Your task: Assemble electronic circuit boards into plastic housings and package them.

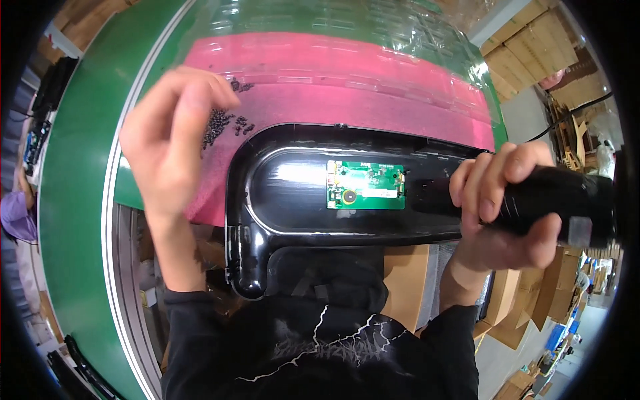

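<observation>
My left hand (170, 137) is raised over the left end of the work mat, near a scatter of small black screws (217, 125). Its fingers are curled in toward the thumb, slightly blurred, and what they hold, if anything, is too small to make out. In my right hand (503, 193) is a thick black electric screwdriver (557, 203), gripped around its body. A glossy black plastic housing (293, 230) lies in front of me, with a rounded left end and a short leg bending toward me. On its inner face sits a green circuit board (367, 185) with a round coin-like part.
A pink mat (320, 100) covers part of the green table (80, 167). Clear plastic trays (333, 47) stand at the back. Cardboard boxes (533, 50) are stacked at the far right, and an open carton (527, 293) stands lower right. Another person in purple (19, 215) is at the far left.
</observation>
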`<state>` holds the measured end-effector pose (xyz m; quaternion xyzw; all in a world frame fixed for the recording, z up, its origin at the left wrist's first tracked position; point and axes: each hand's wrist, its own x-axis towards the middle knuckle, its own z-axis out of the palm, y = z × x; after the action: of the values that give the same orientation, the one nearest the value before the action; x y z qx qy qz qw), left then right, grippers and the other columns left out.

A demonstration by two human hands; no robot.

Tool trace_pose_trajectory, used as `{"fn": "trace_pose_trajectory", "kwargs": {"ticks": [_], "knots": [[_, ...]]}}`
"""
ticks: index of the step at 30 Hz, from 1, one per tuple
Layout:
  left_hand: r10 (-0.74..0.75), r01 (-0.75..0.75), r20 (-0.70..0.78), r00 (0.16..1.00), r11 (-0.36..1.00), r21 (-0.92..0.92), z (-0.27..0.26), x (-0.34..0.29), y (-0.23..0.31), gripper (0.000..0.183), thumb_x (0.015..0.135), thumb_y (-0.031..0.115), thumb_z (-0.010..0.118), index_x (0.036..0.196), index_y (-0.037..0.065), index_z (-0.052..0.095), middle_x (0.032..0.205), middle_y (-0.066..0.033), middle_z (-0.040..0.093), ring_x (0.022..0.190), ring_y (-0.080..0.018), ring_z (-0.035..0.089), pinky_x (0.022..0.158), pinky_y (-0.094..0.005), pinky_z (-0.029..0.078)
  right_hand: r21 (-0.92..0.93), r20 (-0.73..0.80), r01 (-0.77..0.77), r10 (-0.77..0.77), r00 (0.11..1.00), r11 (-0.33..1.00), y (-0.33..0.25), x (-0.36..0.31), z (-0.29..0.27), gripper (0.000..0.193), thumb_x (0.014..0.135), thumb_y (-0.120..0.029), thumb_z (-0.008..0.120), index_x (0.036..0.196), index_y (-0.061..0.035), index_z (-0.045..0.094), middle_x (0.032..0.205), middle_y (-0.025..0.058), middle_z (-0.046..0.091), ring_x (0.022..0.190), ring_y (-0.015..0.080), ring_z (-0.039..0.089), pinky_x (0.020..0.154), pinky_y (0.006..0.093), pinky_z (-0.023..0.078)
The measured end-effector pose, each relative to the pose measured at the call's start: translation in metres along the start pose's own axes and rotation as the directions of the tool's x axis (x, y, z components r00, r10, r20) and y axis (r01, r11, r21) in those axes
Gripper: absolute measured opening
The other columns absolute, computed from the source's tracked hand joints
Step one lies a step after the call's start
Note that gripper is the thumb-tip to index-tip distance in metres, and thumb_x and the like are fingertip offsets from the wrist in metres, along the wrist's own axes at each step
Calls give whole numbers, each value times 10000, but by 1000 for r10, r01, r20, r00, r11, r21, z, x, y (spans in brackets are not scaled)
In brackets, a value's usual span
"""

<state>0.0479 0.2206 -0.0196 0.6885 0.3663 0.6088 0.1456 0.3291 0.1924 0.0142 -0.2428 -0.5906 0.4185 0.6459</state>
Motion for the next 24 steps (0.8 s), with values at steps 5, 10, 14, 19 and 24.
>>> {"fn": "trace_pose_trajectory", "kwargs": {"ticks": [5,10,14,19,24], "knots": [[-283,200,105,953,852,483,-16,10,-36,146,913,86,527,943,-36,602,869,-124,683,781,-202,641,730,-302,488,-22,49,-62,63,997,998,10,-1,-12,523,819,-519,594,943,-33,448,598,5,452,422,106,403,453,263,352],[-347,260,57,936,793,551,-22,7,-68,140,881,98,555,946,-24,578,895,-198,658,838,-360,646,748,-386,495,34,62,-92,90,994,995,19,-2,-13,500,822,-497,606,943,-38,449,617,9,463,439,110,405,484,275,357],[-294,188,66,954,753,631,-20,-4,-91,125,860,4,511,970,-21,564,935,-160,659,910,-297,645,841,-361,480,24,-16,-72,72,997,997,18,-5,-14,526,788,-521,648,914,-55,437,608,-4,445,424,82,389,441,239,333],[-317,186,116,941,773,606,-15,-5,-85,78,842,-12,498,906,0,454,986,-178,654,1006,-358,589,888,-412,451,83,74,-93,87,993,992,18,-6,-23,549,776,-467,726,931,-35,424,647,27,492,455,106,455,466,243,390],[-320,154,204,925,808,568,-16,-3,-84,122,826,-30,513,907,11,432,1011,-146,641,1002,-335,566,895,-398,428,112,93,-112,102,990,987,20,-3,-22,564,759,-467,748,933,-39,423,634,22,495,444,99,457,450,237,398]]}}
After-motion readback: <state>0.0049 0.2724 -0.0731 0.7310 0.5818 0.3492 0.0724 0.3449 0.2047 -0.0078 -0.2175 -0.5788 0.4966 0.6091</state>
